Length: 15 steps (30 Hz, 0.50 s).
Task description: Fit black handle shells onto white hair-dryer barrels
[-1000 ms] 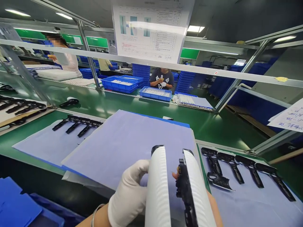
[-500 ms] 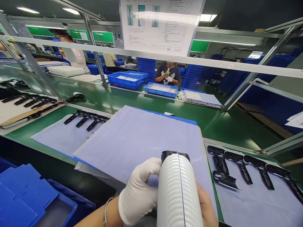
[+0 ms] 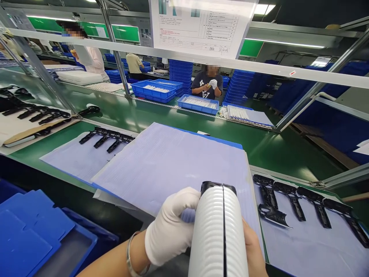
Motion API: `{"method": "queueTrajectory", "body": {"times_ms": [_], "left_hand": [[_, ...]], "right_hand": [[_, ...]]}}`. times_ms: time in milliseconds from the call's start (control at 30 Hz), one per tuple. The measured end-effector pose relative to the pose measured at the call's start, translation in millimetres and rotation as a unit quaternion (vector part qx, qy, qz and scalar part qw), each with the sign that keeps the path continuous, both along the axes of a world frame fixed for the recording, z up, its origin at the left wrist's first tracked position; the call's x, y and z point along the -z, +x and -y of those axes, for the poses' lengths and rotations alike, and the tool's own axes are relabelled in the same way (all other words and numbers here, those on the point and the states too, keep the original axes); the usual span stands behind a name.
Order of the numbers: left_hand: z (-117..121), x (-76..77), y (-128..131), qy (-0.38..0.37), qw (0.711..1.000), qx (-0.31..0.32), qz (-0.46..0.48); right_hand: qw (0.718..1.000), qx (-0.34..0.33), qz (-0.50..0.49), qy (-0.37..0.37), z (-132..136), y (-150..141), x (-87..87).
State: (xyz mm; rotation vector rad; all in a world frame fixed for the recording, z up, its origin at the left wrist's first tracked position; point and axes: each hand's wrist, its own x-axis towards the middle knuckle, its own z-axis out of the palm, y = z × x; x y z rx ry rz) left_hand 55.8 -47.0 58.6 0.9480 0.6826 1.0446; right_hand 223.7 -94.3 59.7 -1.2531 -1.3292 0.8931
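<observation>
A white ribbed plastic housing (image 3: 211, 231) with a black end is held upright close in front of me. A dark seam runs down its length and shows as a narrow gap. My left hand (image 3: 171, 227), in a white glove, is closed on the housing's left side, with the fingertips near its black end. My right hand (image 3: 253, 250) is bare and wraps the right side; most of its fingers are hidden behind the housing. Below and beyond it lies a pale lilac sheet (image 3: 173, 161) on the bench.
Black handle-shaped shells (image 3: 314, 200) lie on a sheet at right; more black shells (image 3: 106, 138) lie at left. Blue trays (image 3: 77, 246) stand low at left. A metal frame bar (image 3: 184, 57) crosses ahead, bearing a paper sheet (image 3: 198, 30). A co-worker (image 3: 208, 82) sits across.
The seam in the housing has widened into a darker gap. Both hands keep their hold. My view has tipped slightly downward, and the co-worker across has raised a gloved hand.
</observation>
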Motion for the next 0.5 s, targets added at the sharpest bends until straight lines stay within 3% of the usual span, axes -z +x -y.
{"method": "queueTrajectory", "body": {"times_ms": [300,500], "left_hand": [[1.0,-9.2,-3.2,0.160,0.985,-0.012,-0.069],[3.2,-13.9,-1.3,0.195,0.977,-0.028,-0.078]], "right_hand": [[1.000,-0.002,-0.004,-0.017,8.5,-1.7,-2.2],[1.000,-0.008,-0.001,-0.011,1.6,0.8,0.0]]}}
